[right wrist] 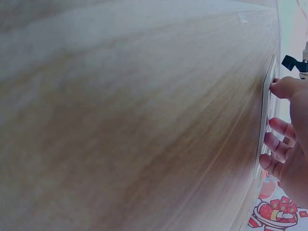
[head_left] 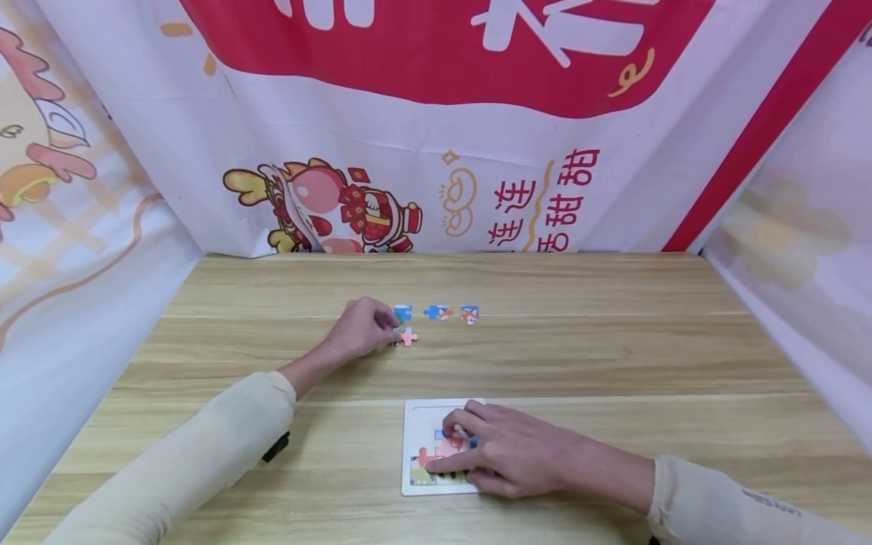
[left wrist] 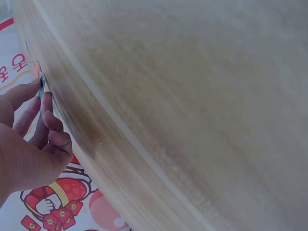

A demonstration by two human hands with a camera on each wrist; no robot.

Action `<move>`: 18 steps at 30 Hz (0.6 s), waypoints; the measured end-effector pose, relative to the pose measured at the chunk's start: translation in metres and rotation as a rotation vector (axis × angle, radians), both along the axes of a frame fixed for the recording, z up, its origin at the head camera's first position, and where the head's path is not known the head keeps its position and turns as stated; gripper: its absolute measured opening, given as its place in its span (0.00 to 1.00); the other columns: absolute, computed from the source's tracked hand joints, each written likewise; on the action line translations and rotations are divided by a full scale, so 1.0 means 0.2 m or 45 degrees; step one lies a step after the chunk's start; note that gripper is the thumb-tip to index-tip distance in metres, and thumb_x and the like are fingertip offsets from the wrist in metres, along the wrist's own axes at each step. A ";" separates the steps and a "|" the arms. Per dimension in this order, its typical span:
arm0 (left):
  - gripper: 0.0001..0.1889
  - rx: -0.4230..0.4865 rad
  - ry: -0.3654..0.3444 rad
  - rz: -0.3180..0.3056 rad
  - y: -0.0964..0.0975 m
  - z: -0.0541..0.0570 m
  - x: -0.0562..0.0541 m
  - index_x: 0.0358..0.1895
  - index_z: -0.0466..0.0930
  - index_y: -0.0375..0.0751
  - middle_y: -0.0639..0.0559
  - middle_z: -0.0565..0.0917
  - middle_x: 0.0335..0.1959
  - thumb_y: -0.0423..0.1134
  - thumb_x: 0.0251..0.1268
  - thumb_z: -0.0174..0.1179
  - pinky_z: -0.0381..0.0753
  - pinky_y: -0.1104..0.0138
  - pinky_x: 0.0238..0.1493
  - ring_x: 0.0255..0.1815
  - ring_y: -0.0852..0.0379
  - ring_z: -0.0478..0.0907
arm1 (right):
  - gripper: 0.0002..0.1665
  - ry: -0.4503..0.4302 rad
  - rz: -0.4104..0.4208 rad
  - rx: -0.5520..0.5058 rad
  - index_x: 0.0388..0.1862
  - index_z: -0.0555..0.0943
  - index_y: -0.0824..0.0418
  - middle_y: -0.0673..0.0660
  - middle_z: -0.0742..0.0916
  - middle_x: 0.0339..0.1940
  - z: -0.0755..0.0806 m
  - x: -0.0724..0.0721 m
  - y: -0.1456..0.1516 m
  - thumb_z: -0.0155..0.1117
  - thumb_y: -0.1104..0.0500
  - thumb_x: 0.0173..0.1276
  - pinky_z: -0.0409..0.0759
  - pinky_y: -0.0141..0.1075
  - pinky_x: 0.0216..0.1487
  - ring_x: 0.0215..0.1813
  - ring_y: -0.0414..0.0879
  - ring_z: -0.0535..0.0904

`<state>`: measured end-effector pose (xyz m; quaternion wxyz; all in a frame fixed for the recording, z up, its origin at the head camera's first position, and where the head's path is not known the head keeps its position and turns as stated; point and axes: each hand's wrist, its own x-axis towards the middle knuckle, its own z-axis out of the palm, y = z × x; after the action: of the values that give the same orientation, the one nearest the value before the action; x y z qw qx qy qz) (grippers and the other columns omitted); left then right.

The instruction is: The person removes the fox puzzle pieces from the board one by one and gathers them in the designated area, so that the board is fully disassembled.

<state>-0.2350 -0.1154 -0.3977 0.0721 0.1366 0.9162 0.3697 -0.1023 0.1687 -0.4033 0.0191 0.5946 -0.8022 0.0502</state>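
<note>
My left hand [head_left: 364,327] reaches to the far part of the table, thumb and fingertips pinching a puzzle piece [head_left: 407,337] with pink on it. In the left wrist view, a sliver of blue and green shows at the fingertips of the left hand [left wrist: 36,130]. Just beyond lies a blue and green puzzle piece [head_left: 403,311]. My right hand [head_left: 514,450] rests over a white puzzle tray [head_left: 415,416], fingers spread and touching the pieces inside. A yellow-green piece [head_left: 420,475] shows in the tray's near left corner; the hand hides the tray's right side.
To the right of the left hand lie a blue piece with orange [head_left: 436,312] and a piece with a fox-like face [head_left: 469,313]. A printed cloth [head_left: 409,121] hangs behind the wooden table [head_left: 613,341], with more cloth at both sides.
</note>
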 end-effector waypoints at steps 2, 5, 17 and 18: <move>0.05 -0.002 -0.007 0.001 0.00 0.00 0.00 0.40 0.91 0.37 0.49 0.87 0.33 0.33 0.62 0.74 0.79 0.64 0.38 0.34 0.54 0.79 | 0.30 -0.003 0.000 0.000 0.74 0.74 0.34 0.52 0.75 0.62 0.00 0.00 0.00 0.61 0.52 0.75 0.75 0.38 0.63 0.59 0.44 0.71; 0.04 -0.013 -0.036 0.013 0.00 0.00 0.01 0.39 0.91 0.38 0.49 0.86 0.33 0.34 0.63 0.73 0.78 0.65 0.36 0.33 0.54 0.77 | 0.30 0.001 0.002 -0.002 0.74 0.74 0.34 0.52 0.75 0.62 0.00 0.00 0.00 0.61 0.52 0.75 0.75 0.38 0.64 0.59 0.44 0.71; 0.03 0.005 -0.013 0.014 0.00 0.01 0.03 0.38 0.91 0.39 0.49 0.85 0.31 0.35 0.65 0.72 0.74 0.67 0.31 0.31 0.55 0.74 | 0.30 0.004 0.008 0.017 0.75 0.73 0.34 0.52 0.75 0.62 0.01 0.00 -0.01 0.61 0.52 0.76 0.76 0.37 0.62 0.57 0.44 0.71; 0.03 0.013 -0.004 0.005 0.00 0.02 0.04 0.38 0.90 0.39 0.49 0.85 0.30 0.35 0.65 0.72 0.73 0.67 0.30 0.30 0.55 0.74 | 0.30 0.007 0.008 0.021 0.75 0.73 0.34 0.52 0.75 0.62 0.01 0.00 0.00 0.61 0.52 0.76 0.76 0.37 0.62 0.58 0.44 0.71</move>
<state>-0.2273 -0.1160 -0.3940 0.0720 0.1346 0.9145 0.3746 -0.1018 0.1678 -0.4012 0.0162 0.5974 -0.8007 0.0422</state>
